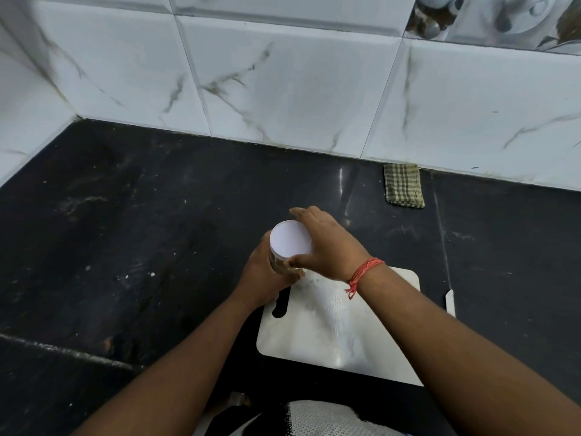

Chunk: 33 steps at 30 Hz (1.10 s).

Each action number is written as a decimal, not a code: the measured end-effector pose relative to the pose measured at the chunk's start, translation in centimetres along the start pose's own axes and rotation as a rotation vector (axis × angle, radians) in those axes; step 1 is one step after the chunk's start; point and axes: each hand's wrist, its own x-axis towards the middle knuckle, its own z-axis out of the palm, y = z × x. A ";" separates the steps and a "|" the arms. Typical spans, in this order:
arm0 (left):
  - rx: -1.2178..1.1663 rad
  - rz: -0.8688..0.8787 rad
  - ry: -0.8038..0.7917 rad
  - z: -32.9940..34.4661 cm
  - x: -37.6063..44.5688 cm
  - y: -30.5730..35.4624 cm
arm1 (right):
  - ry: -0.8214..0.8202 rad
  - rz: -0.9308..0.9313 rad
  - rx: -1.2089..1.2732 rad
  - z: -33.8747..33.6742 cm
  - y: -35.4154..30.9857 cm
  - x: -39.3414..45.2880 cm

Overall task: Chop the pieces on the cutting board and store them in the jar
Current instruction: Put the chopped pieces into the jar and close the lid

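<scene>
At frame centre, the left hand (264,278) grips the jar (278,262) steady while the right hand (327,243) clasps its white lid (290,238), apparently to close it.

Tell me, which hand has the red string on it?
The right hand, the one gripping the white lid. A red thread is tied round its wrist. The left hand, holding the jar lower down, has a bare wrist.
</scene>
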 end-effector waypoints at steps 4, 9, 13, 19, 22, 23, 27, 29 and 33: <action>0.017 0.001 -0.014 0.0 0.2 -0.1 | -0.005 0.003 -0.038 0.2 0.1 -0.1; -0.004 -0.006 0.009 0.1 0.2 -0.5 | -0.096 -0.127 -0.203 -1.1 1.2 0.7; -0.011 -0.008 0.028 0.0 0.0 -0.5 | -0.041 -0.148 -0.190 -0.6 1.3 0.8; -0.001 -0.005 0.055 0.4 0.1 -0.5 | 0.032 -0.102 -0.110 0.6 1.4 0.2; 0.001 -0.016 0.059 0.4 0.1 -0.4 | 0.065 -0.080 -0.075 1.0 1.2 -0.2; 0.002 -0.015 0.059 0.4 0.2 -0.4 | 0.078 -0.073 -0.072 1.1 1.2 -0.3; 0.004 -0.026 0.069 0.5 0.3 -0.5 | 0.107 -0.033 -0.063 1.7 1.2 -0.6; 0.013 -0.028 0.081 0.6 0.3 -0.6 | 0.125 -0.016 -0.064 2.0 1.2 -0.7; 0.013 -0.032 0.078 0.6 0.3 -0.5 | 0.154 0.024 -0.048 2.5 1.0 -1.0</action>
